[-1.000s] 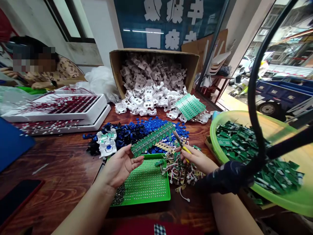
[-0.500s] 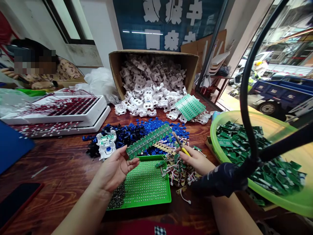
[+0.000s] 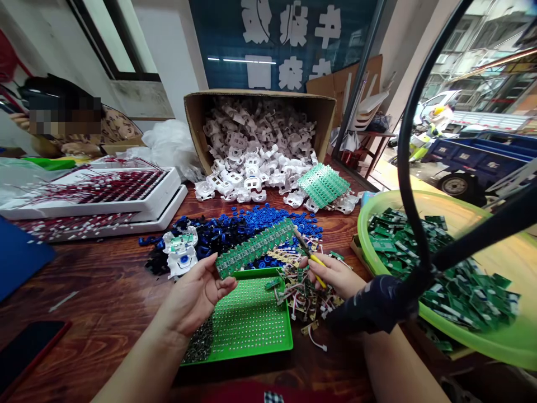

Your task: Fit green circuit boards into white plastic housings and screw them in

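My left hand (image 3: 201, 294) grips the near left end of a long green circuit board panel (image 3: 255, 246), tilted up to the right above the table. Yellow-handled pliers (image 3: 315, 266) are in my right hand (image 3: 335, 273), their jaws pointing up and left at the panel's far right end. Whether the jaws touch the panel I cannot tell. Below the panel lies a green tray (image 3: 247, 324) with a dotted grid of small shiny parts and a heap of dark screws (image 3: 199, 341) at its left. A small board (image 3: 272, 284) with a connector rests at the tray's upper right corner.
Wired boards (image 3: 310, 302) lie beside the tray. Behind are blue rings (image 3: 268, 215) and a cardboard box (image 3: 197, 126) spilling white plastic shells (image 3: 251, 173). A yellow-green basin (image 3: 364, 224) of boards and a black stand arm (image 3: 373, 305) crowd the right. Left are foam trays (image 3: 165, 196) and a phone (image 3: 31, 350).
The view has shifted slightly. The pliers' handles now show spread further apart in my right hand. My left hand keeps the panel in nearly the same place.
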`<act>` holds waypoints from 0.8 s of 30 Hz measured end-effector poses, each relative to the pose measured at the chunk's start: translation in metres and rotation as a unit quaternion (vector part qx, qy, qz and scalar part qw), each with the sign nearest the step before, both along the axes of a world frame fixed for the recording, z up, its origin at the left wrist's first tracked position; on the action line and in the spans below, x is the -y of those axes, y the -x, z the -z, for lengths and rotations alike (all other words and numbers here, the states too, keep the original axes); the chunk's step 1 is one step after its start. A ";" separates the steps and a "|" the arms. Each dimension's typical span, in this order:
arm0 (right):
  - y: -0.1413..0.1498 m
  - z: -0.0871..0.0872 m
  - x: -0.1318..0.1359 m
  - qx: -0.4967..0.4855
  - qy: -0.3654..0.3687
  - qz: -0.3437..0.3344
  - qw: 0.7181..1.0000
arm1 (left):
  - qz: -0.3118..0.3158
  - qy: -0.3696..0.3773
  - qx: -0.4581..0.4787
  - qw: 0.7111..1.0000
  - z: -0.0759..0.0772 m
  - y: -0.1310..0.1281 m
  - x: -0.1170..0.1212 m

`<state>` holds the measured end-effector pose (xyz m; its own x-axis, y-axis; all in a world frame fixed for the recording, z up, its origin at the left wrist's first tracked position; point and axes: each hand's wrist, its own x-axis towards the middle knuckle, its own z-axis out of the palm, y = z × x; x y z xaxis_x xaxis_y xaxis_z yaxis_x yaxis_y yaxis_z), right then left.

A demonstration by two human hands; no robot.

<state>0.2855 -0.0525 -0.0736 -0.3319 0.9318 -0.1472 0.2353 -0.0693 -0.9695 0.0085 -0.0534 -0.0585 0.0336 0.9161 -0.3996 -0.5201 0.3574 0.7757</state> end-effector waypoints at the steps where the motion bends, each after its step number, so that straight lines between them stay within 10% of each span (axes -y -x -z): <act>1: 0.001 -0.001 0.001 0.001 -0.005 0.003 1.000 | 0.004 -0.002 0.001 1.000 0.000 0.000 0.000; 24: 0.018 -0.001 0.003 0.292 -0.159 0.147 0.932 | 0.044 -0.005 0.024 0.999 -0.012 -0.013 0.022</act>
